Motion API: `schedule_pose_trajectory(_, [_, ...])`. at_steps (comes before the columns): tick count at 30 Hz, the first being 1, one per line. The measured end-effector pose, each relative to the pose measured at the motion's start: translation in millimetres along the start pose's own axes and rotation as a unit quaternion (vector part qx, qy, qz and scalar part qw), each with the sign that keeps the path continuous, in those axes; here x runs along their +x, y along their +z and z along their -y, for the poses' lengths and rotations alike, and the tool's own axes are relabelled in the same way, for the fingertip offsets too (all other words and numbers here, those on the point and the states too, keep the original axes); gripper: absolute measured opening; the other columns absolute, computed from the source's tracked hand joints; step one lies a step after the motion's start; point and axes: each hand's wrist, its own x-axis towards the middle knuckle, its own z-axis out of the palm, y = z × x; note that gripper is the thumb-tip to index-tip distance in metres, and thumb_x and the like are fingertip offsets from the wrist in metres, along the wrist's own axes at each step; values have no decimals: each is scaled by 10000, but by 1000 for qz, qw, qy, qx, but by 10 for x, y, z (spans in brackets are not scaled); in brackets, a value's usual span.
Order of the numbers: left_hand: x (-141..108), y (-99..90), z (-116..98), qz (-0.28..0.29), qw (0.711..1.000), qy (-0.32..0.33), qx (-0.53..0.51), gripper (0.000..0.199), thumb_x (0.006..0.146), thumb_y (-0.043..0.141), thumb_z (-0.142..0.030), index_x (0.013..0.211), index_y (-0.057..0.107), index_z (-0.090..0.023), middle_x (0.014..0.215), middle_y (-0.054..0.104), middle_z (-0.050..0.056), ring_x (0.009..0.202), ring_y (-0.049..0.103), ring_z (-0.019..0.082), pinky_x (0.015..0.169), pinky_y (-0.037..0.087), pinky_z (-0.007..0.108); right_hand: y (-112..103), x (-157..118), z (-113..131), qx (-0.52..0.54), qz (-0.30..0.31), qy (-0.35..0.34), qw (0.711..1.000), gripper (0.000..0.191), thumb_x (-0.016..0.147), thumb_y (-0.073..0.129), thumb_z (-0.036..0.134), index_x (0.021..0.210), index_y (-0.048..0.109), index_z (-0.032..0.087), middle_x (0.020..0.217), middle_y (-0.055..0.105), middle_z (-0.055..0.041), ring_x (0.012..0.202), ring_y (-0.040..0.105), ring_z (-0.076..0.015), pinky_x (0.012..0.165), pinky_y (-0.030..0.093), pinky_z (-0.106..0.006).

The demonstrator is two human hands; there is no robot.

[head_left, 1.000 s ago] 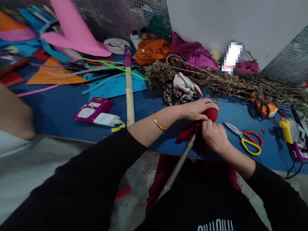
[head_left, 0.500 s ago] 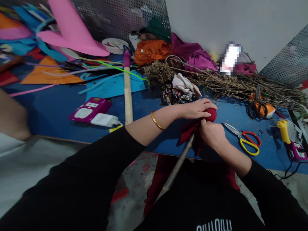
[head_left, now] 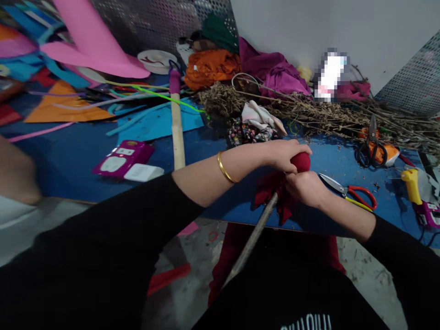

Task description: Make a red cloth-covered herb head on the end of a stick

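A red cloth bundle (head_left: 301,162) with a rounded top sits at the upper end of a grey-brown stick (head_left: 256,233), its loose cloth ends hanging below. My left hand (head_left: 287,155) is wrapped round the left side of the rounded top. Just below it, my right hand (head_left: 304,187) is closed in a pinch at the neck of the red cloth. The fingertips of both hands nearly meet there; any string between them is too small to make out. The stick slants down towards my lap.
Red-and-yellow scissors (head_left: 347,190) lie right of my right hand. Black scissors (head_left: 372,149), a yellow glue gun (head_left: 412,185) and dry twigs (head_left: 326,117) are farther right and behind. A purple power strip (head_left: 125,159) and bamboo stick (head_left: 177,130) lie left.
My left fingers have drawn down and back on the rounded top, showing more of it. The right forearm has swung slightly and now covers part of the scissors' handles. The view has shifted a little.
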Motion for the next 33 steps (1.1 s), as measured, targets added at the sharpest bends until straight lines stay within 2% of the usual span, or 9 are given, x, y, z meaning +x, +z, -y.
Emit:
schedule_pose_trajectory(4, [52, -56, -31, 39, 999, -8, 32, 735, 684, 656, -329, 1364, 380, -304, 1252, 520, 55, 1066, 551, 264, 954, 417, 371, 33, 31, -78, 28, -7, -45, 999, 307, 955, 381, 273, 877, 640, 128, 757, 707, -94, 629, 608, -160, 541, 280, -275])
schedule_pose_trajectory(13, [-66, -61, -232, 36, 995, -23, 89, 649, 754, 596, -291, 1356, 356, -247, 1326, 437, 101, 1164, 511, 278, 954, 434, 362, 118, 64, -199, 99, -32, -149, 983, 345, 973, 357, 310, 842, 622, 132, 707, 666, -56, 538, 491, -115, 551, 234, -272])
schedule_pose_trajectory(19, [-74, -21, -244, 23, 994, -29, 102, 640, 748, 598, -276, 1345, 369, -248, 1333, 430, 111, 1182, 498, 299, 951, 437, 384, 177, 78, -208, 94, -49, -183, 977, 340, 971, 362, 304, 852, 626, 127, 713, 665, -58, 533, 479, -114, 546, 219, -281])
schedule_pose_trajectory(22, [-76, -9, -232, 21, 995, -28, 97, 646, 737, 604, -272, 1341, 375, -244, 1330, 432, 111, 1183, 498, 294, 948, 442, 377, 198, 84, -189, 72, -46, -174, 981, 339, 971, 367, 313, 870, 633, 129, 726, 682, -65, 539, 510, -122, 533, 220, -283])
schedule_pose_trajectory(25, [-67, -14, -256, 19, 995, -38, 91, 647, 732, 615, -274, 1334, 379, -242, 1332, 432, 104, 1179, 502, 280, 950, 447, 368, 222, 59, -136, 40, -48, -136, 989, 342, 978, 345, 304, 909, 633, 132, 782, 705, -81, 563, 564, -140, 510, 218, -281])
schedule_pose_trajectory(30, [-31, -5, -357, 11, 993, -70, 95, 676, 682, 676, -320, 1299, 408, -248, 1279, 475, 87, 1120, 536, 271, 922, 466, 372, 276, -40, -42, 25, -91, -65, 993, 376, 993, 298, 306, 944, 626, 129, 785, 717, -93, 586, 611, -162, 493, 229, -274])
schedule_pose_trajectory(33, [-46, 33, -400, -4, 990, -82, 113, 655, 694, 657, -296, 1300, 412, -253, 1286, 465, 94, 1136, 521, 284, 897, 477, 376, 304, -65, -7, 47, -111, -49, 992, 371, 988, 308, 302, 926, 626, 122, 775, 719, -98, 587, 606, -156, 499, 244, -272])
